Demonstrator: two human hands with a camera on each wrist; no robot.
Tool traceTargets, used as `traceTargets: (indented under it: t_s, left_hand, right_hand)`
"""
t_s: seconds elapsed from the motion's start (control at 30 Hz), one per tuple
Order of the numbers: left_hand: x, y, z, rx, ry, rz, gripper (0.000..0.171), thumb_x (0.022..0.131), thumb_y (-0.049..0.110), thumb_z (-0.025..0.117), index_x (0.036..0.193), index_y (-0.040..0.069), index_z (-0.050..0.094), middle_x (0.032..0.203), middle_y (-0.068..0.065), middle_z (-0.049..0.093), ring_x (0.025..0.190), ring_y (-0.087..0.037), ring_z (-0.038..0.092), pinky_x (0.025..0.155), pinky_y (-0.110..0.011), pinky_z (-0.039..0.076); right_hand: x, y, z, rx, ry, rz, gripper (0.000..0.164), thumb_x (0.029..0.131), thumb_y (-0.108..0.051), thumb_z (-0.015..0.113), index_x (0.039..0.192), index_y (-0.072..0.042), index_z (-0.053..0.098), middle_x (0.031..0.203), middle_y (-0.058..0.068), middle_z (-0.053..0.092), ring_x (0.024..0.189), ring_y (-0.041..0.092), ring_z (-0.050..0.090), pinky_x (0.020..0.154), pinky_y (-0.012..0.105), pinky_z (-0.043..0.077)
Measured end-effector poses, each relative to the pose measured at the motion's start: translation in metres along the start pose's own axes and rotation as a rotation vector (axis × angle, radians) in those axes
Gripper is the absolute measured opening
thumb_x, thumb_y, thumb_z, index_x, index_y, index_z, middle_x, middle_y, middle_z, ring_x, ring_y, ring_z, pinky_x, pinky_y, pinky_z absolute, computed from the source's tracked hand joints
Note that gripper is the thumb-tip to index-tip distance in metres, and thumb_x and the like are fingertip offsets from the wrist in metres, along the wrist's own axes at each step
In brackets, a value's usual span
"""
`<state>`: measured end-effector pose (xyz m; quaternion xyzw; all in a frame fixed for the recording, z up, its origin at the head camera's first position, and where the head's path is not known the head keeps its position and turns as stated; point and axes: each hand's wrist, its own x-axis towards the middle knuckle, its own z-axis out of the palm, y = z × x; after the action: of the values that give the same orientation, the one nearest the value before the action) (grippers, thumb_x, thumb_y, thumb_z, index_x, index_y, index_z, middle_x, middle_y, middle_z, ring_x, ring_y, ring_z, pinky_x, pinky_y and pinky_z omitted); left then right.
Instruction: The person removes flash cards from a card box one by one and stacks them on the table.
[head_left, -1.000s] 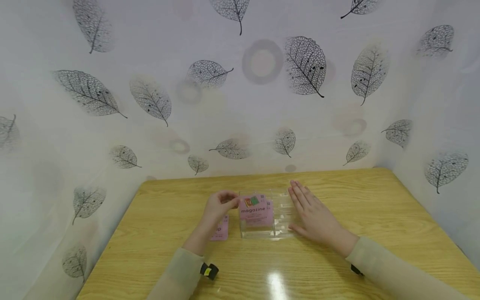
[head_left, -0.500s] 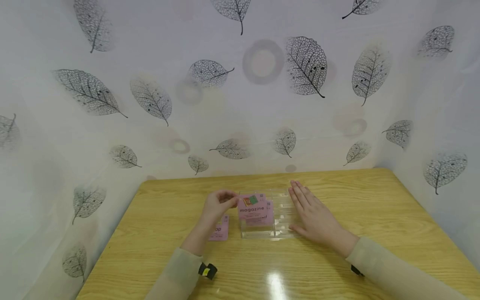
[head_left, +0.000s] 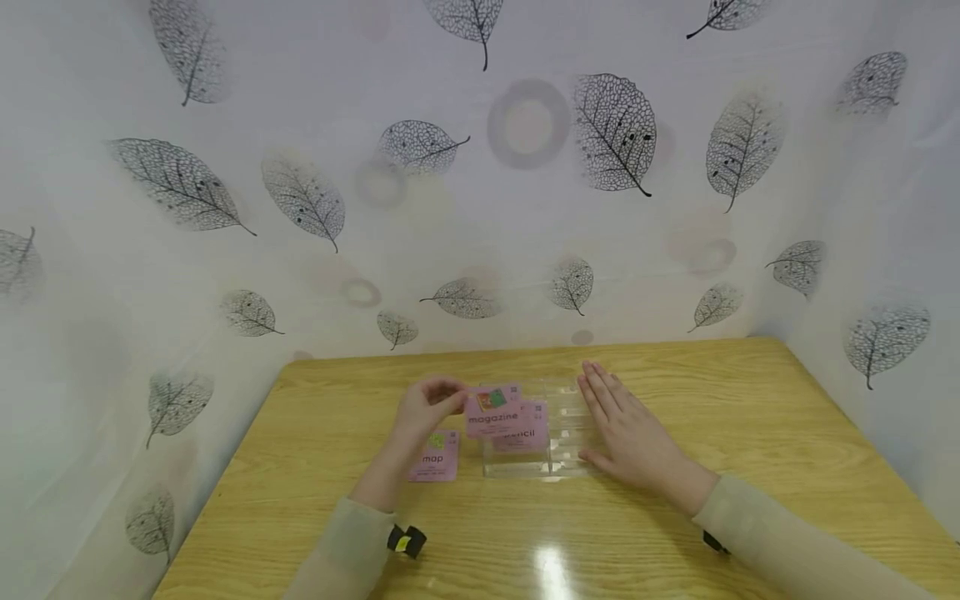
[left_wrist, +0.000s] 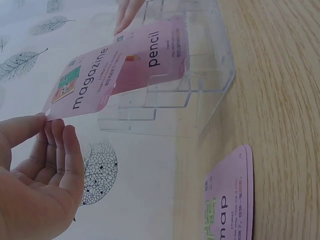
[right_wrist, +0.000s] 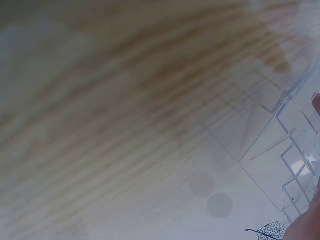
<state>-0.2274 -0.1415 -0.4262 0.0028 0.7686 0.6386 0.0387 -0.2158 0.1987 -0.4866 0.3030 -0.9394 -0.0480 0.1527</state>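
Note:
My left hand point(head_left: 427, 417) pinches a pink "magazine" flash card point(left_wrist: 82, 82) by its corner, between thumb and index finger. The card is tilted and overlaps the front of a pink "pencil" card point(left_wrist: 150, 57), which stands in a clear tiered card holder point(left_wrist: 145, 107). On the right side of that holder point(head_left: 517, 468) rests my right hand point(head_left: 630, 429), its fingers straight and together. In the right wrist view only a bit of the right hand point(right_wrist: 305, 220) shows beside the clear plastic. A small stack topped by a "map" card point(head_left: 435, 458) lies left of the holder.
The wooden table point(head_left: 585, 533) reaches back to a pale leaf-patterned curtain point(head_left: 480, 217), which also closes off both sides. Stepped slots in the holder's right half are partly covered by the right hand.
The left hand has drawn the "magazine" card leftward and toward me, away from the holder. More of the "pencil" and "map" cards now shows. The right hand stays in place.

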Motion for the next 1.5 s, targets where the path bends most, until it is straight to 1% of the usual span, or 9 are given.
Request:
traceTargets:
  t_s: [0.13,0.27,0.43,0.57,0.63,0.83,0.97,1.13,1.5]
  left_hand:
    - [0.000,0.001,-0.004,-0.001,0.001,0.006,0.016,0.099,0.005,0.071,0.113,-0.002,0.072,0.103,-0.007,0.075,0.089,-0.009,0.070,0.092,-0.030,0.063]
    - [0.000,0.001,-0.009,0.007,0.005,0.000,0.017,0.099,0.005,0.071,0.114,-0.003,0.071,0.102,-0.005,0.076,0.088,-0.008,0.069,0.095,-0.031,0.062]
    - [-0.003,-0.001,-0.014,0.005,0.014,0.011,0.017,0.100,0.006,0.070,0.114,-0.004,0.071,0.102,-0.006,0.075,0.088,-0.009,0.069,0.094,-0.031,0.062]
    - [-0.004,-0.003,-0.016,-0.006,0.026,0.010,0.017,0.100,0.004,0.070,0.114,-0.004,0.071,0.102,-0.006,0.075,0.088,-0.009,0.070,0.089,-0.026,0.062]
    - [-0.004,-0.004,-0.016,-0.008,0.031,0.004,0.018,0.099,0.004,0.071,0.115,-0.004,0.070,0.102,-0.006,0.075,0.087,-0.009,0.070,0.088,-0.023,0.062]
    - [-0.005,-0.007,-0.018,-0.011,0.041,-0.004,0.019,0.099,0.002,0.071,0.116,-0.006,0.070,0.101,-0.007,0.076,0.085,-0.008,0.070,0.086,-0.022,0.062]
    - [-0.005,-0.009,-0.021,-0.009,0.041,-0.011,0.018,0.099,0.002,0.070,0.116,-0.006,0.069,0.101,-0.007,0.075,0.086,-0.008,0.069,0.087,-0.023,0.062]
    - [-0.007,-0.010,-0.025,-0.009,0.035,-0.020,0.018,0.100,0.001,0.068,0.116,-0.008,0.068,0.101,-0.007,0.074,0.088,-0.008,0.068,0.085,-0.019,0.060]
    - [-0.011,-0.015,-0.034,-0.026,0.066,-0.057,0.018,0.100,0.002,0.069,0.117,-0.005,0.069,0.100,-0.002,0.074,0.089,-0.008,0.068,0.084,-0.017,0.059]
  right_hand:
    - [0.000,0.000,0.000,-0.002,0.005,-0.003,0.114,0.093,-0.065,0.069,0.164,0.010,0.020,0.175,0.029,0.009,0.163,0.044,0.016,0.132,0.054,0.027]
    - [0.000,0.000,-0.001,-0.004,0.009,-0.002,0.114,0.093,-0.064,0.070,0.164,0.009,0.020,0.175,0.029,0.009,0.163,0.045,0.017,0.133,0.054,0.026]
    - [0.000,-0.001,-0.002,0.010,-0.021,0.012,0.114,0.094,-0.065,0.068,0.165,0.008,0.017,0.176,0.028,0.005,0.164,0.043,0.013,0.134,0.053,0.022]
    - [0.000,-0.001,-0.001,0.005,-0.029,0.015,0.113,0.095,-0.065,0.067,0.165,0.008,0.017,0.176,0.027,0.005,0.165,0.043,0.012,0.134,0.052,0.021]
    - [0.000,0.000,0.000,0.002,-0.027,0.015,0.113,0.095,-0.065,0.067,0.165,0.008,0.016,0.176,0.027,0.006,0.165,0.042,0.011,0.136,0.050,0.017]
    - [-0.001,0.000,0.001,0.002,-0.006,0.008,0.113,0.094,-0.064,0.068,0.164,0.009,0.018,0.176,0.027,0.007,0.164,0.043,0.012,0.135,0.040,-0.007]
    - [-0.001,0.000,0.001,0.003,0.009,0.005,0.114,0.094,-0.064,0.069,0.165,0.008,0.018,0.176,0.027,0.008,0.164,0.043,0.014,0.134,0.037,-0.010]
    - [-0.001,0.000,0.001,0.002,0.013,0.002,0.114,0.094,-0.064,0.069,0.165,0.008,0.018,0.176,0.027,0.007,0.164,0.043,0.015,0.133,0.034,-0.015]
    - [-0.001,0.001,0.004,-0.001,0.022,-0.005,0.114,0.093,-0.066,0.068,0.165,0.008,0.018,0.176,0.027,0.006,0.164,0.044,0.015,0.133,0.036,-0.014]
